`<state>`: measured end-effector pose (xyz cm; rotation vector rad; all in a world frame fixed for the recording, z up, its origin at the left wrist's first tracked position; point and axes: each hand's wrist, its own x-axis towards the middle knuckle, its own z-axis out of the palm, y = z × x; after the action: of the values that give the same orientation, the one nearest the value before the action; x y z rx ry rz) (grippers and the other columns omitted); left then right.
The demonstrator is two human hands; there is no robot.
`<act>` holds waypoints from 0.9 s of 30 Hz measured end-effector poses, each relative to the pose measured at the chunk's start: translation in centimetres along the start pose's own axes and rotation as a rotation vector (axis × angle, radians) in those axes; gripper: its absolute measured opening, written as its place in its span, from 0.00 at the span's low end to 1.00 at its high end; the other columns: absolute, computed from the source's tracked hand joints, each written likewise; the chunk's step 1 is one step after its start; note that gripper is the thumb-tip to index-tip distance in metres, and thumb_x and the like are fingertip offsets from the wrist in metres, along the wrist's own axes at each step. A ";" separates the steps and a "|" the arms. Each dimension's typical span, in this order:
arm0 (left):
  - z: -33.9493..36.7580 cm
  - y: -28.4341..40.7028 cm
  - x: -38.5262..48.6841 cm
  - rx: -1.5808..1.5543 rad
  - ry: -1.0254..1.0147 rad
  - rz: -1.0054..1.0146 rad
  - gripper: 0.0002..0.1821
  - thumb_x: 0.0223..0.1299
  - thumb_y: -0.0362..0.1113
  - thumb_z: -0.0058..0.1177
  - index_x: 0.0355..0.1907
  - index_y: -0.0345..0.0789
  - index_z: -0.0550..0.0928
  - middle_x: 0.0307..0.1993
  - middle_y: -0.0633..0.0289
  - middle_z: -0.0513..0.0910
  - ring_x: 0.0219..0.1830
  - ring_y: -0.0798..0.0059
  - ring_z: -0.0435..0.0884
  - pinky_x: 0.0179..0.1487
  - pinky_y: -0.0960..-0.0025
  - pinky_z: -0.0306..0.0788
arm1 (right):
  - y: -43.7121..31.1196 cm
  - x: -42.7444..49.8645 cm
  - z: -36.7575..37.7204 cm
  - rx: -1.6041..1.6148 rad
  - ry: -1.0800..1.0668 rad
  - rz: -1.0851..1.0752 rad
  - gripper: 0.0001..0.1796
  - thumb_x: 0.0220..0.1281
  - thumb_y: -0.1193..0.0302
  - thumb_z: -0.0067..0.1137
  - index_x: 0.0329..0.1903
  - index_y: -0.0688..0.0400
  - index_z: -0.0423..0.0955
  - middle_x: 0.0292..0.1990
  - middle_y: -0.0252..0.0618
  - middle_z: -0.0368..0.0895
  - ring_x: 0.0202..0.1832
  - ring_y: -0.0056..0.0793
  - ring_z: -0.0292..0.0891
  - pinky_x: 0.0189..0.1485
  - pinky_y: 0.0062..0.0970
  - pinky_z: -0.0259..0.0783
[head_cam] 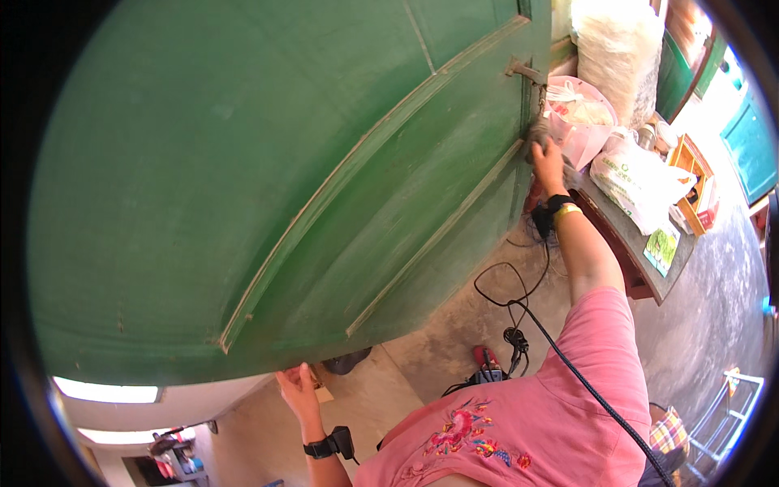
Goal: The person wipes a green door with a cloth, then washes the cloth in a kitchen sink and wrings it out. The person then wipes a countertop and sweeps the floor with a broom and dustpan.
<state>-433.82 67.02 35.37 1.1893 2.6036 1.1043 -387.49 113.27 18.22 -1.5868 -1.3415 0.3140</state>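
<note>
A large green wooden door (341,182) with raised panel mouldings fills most of the view before me. My right hand (549,163) is stretched out to the door's far edge, holding a dark grey cloth (539,133) against it. Just above the cloth, a rusty metal latch (526,71) sticks out from the door. Down at the near edge, my left hand (299,392) has its thumb and fingers at the door's border. Its fingertips are partly hidden there.
Beside my right arm stands a table (660,277) bearing a white plastic bag (633,176) and a wooden tray (691,164). A pink bag (581,122) sits behind it. Black cables (517,301) lie looped on the concrete floor (389,377). A metal frame (730,420) stands at the lower right.
</note>
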 end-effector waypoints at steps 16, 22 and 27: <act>0.4 -2.2 1.4 0.009 -0.041 -0.021 0.19 0.56 0.33 0.55 0.47 0.27 0.69 0.34 0.53 0.79 0.31 0.71 0.79 0.36 0.72 0.73 | -5.2 -3.2 2.5 -0.182 -0.124 -0.278 0.22 0.42 0.81 0.53 0.46 0.69 0.66 0.50 0.54 0.63 0.51 0.52 0.63 0.55 0.38 0.62; 0.7 -2.0 1.4 0.029 0.012 0.081 0.21 0.56 0.35 0.56 0.48 0.27 0.68 0.32 0.54 0.77 0.28 0.69 0.77 0.33 0.70 0.72 | -7.4 -6.8 3.7 -0.461 -0.385 -0.572 0.12 0.46 0.78 0.47 0.37 0.67 0.69 0.44 0.53 0.66 0.45 0.49 0.65 0.50 0.35 0.66; 0.6 -2.1 1.6 0.186 0.008 0.114 0.20 0.55 0.39 0.56 0.43 0.27 0.70 0.30 0.51 0.77 0.29 0.62 0.78 0.32 0.64 0.72 | -12.8 -15.5 4.5 -0.508 -0.532 -0.721 0.10 0.46 0.77 0.45 0.33 0.69 0.70 0.35 0.55 0.69 0.42 0.49 0.65 0.49 0.33 0.64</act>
<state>-436.04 67.57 33.96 1.3879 2.7246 0.9009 -403.82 100.89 20.35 -1.3224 -2.4510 -0.0745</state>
